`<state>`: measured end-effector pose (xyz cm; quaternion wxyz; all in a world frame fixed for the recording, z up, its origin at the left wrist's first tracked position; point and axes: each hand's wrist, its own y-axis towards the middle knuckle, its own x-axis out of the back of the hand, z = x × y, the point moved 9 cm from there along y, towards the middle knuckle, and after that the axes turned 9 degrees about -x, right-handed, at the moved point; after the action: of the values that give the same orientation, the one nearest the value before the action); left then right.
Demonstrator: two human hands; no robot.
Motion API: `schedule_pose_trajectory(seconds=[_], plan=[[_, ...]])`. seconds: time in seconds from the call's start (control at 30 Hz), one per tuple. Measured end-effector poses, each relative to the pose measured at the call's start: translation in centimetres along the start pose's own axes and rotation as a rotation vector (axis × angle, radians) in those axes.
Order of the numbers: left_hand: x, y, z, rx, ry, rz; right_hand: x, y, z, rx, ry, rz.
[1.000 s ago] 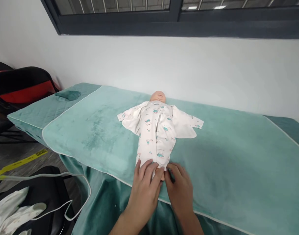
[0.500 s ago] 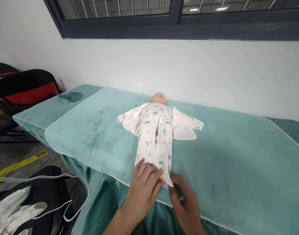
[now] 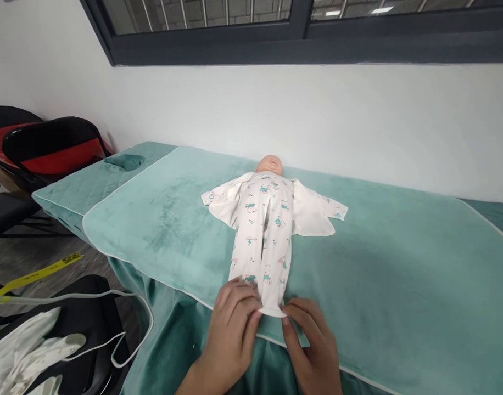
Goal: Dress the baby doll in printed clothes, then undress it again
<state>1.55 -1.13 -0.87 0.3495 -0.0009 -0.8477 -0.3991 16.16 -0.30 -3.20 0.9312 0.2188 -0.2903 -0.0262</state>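
A baby doll [image 3: 270, 164] lies on its back, its head toward the wall and its legs toward me. White printed baby pants [image 3: 277, 241] cover its legs and reach high up the torso. A white baby top [image 3: 313, 208] spreads out to both sides, sleeves stretched outward. My left hand [image 3: 235, 318] pinches the left edge of a pant leg's hem, at the end nearest me. On the other edge of that hem, my right hand [image 3: 311, 340] pinches with thumb and finger. The doll's feet are hidden inside the cloth.
A green padded massage bed [image 3: 379, 274] bears the doll, its face hole [image 3: 126, 161] at the far left. White clothes [image 3: 24, 345] and a white cable [image 3: 148, 312] lie on a black chair [image 3: 87, 307] at lower left. A wall [image 3: 317, 120] stands behind.
My left hand has shifted from lying over the pant leg to gripping its hem's left edge. The hem, earlier pulled to a point on the right, is now stretched between both hands.
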Motion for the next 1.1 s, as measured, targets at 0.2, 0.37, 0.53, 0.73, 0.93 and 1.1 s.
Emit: schedule_pose_trajectory(seconds=[0.2, 0.37, 0.53, 0.73, 0.93, 1.1], plan=[[-0.7, -0.8, 0.4, 0.045, 0.078, 0.098, -1.6, -0.3, -1.1, -0.004, -0.040, 0.211], [0.6, 2.4, 2.8, 0.081, 0.061, -0.048, -1.3, 0.7, -2.2, -0.108, 0.087, 0.320], [-1.0, 8.3, 7.7, 0.241, 0.131, -0.028, 0.5, 5.5, -4.2, -0.217, 0.116, 0.136], [-4.2, 11.5, 10.5, 0.382, 0.161, 0.105, -0.1, 14.6, -5.1, -0.147, 0.195, -0.125], [-4.3, 11.2, 11.7, 0.405, 0.092, 0.067, -3.4, 18.2, -9.5, -0.336, 0.331, -0.083], [-3.5, 11.0, 12.5, 0.456, -0.049, -0.058, -3.9, 17.3, -10.4, -0.373, 0.386, -0.002]])
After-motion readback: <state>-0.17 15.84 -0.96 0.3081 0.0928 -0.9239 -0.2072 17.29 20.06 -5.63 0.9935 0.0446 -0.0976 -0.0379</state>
